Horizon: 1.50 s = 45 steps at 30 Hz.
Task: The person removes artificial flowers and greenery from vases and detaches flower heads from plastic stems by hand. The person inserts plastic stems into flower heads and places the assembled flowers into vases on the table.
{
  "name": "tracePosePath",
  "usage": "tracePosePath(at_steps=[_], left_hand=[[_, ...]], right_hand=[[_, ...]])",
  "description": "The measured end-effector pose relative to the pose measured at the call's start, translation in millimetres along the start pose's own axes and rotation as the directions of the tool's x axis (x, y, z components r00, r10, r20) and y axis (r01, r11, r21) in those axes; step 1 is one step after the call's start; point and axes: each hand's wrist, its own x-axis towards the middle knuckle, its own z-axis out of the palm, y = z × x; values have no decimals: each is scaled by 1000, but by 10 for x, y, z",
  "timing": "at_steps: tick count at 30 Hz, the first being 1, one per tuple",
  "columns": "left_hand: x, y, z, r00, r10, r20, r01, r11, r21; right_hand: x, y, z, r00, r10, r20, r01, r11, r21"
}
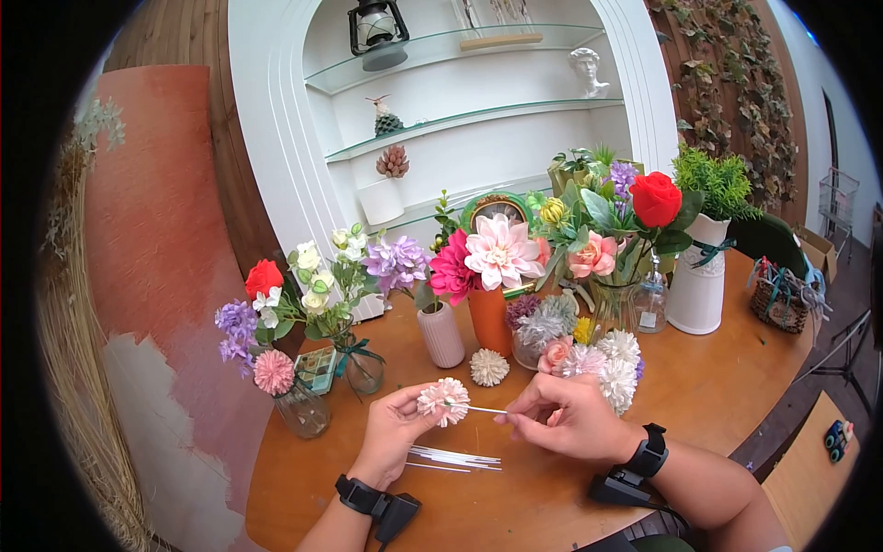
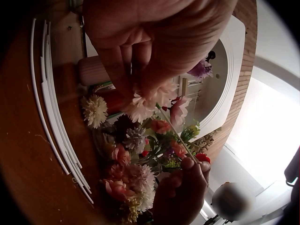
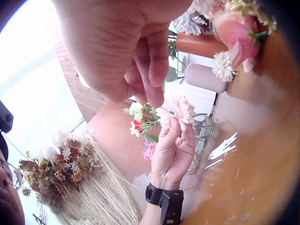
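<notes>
While the left hand (image 1: 394, 428) pinches the pink flower (image 1: 443, 399) above the table (image 1: 359, 432), the right hand (image 1: 575, 419) pinches the far end of a thin white stick (image 1: 485, 409) that meets it. The flower is probably light, its petals soft and easily crushed, hence best held at the base; the stick, likely pliant, is best gripped near the joint. Below lie loose rods (image 1: 455, 457).

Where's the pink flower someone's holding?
In the head view, the pink flower is near the middle, pinched by the left hand, left of the right hand, above the loose sticks.
</notes>
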Motion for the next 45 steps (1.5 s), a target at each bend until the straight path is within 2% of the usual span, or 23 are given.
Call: tracePosePath(at_steps=[7,12,15,27,45], left_hand=[[-8,17,17,1000,10,3,-10,999,42],[-14,34,24,999,20,27,-22,997,72],[-20,56,55,999,36,13,-36,999,35],[7,-19,0,993,96,-61,-96,995,14],[-2,-3,-5,990,103,-92,-102,995,12]], right_hand=[[23,-30,-30,992,23,121,-23,1000,0],[26,-16,-21,986,-71,153,74,997,-10],[18,-14,-30,981,-46,189,46,999,5],[24,-38,-29,970,3,245,-6,1000,11],[32,42,-13,966,-14,257,18,1000,-12]])
